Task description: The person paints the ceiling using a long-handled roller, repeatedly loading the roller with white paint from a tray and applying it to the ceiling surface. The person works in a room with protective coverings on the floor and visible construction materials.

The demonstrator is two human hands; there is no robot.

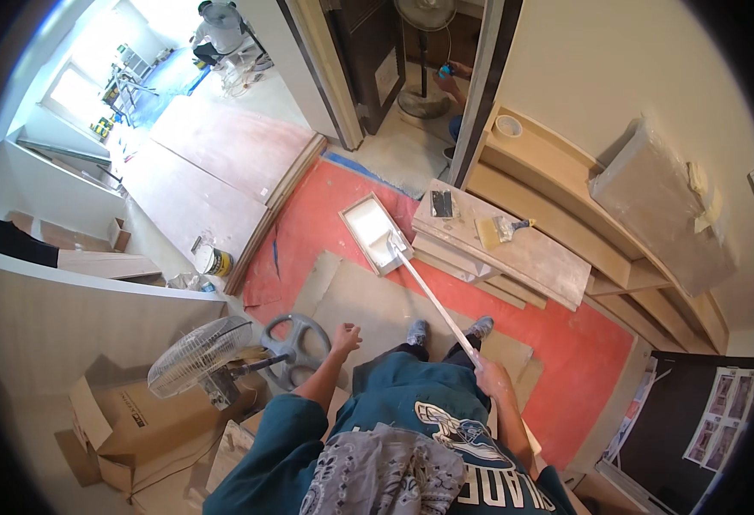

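Note:
My right hand is wrapped round a long pale pole that slants forward from my right side. At its far end a roller head rests in a rectangular tray with white paint in it. The tray lies on red floor covering ahead of my feet. My left hand is held out empty, its fingers loosely bent and apart, near a standing fan with a grey ring-shaped base. A wide brush lies on a plank stack right of the tray.
A paint bucket stands left beside large stacked boards. Cardboard boxes lie at near left. Wooden shelving lines the right wall, with a wrapped panel. One person's hand shows in the doorway; another person sits far left.

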